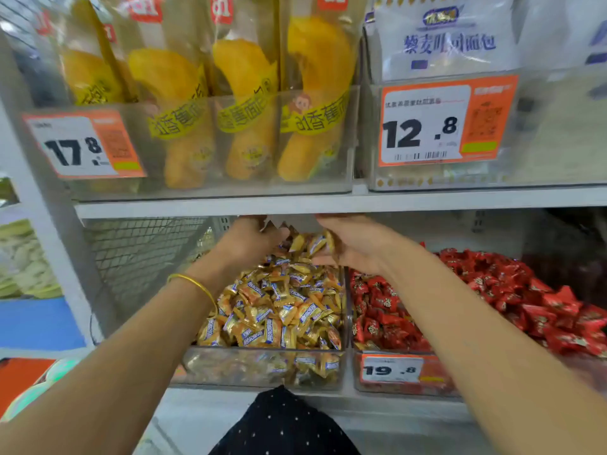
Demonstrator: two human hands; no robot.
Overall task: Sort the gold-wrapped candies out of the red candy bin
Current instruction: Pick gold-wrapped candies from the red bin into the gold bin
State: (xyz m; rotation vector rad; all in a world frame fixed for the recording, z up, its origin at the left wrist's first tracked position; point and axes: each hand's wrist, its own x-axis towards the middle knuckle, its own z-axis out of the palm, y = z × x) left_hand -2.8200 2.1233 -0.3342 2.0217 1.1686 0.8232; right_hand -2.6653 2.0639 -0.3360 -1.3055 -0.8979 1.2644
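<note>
A clear bin (262,369) on the lower shelf is heaped with gold-wrapped candies (282,307). To its right stands the red candy bin (404,385), full of red-wrapped candies (512,290). Both my hands reach over the back of the gold heap, just under the upper shelf edge. My left hand (249,239) is curled, its fingertips hidden among the wrappers. My right hand (351,241) holds a few gold-wrapped candies (317,244) against its fingers and thumb.
The shelf board (328,201) hangs close above my hands. On it stand clear bins with yellow banana-bread packs (243,103) and white bread packs (443,37). A wire mesh panel (144,254) closes the left side. An orange price tag (391,369) marks the red bin.
</note>
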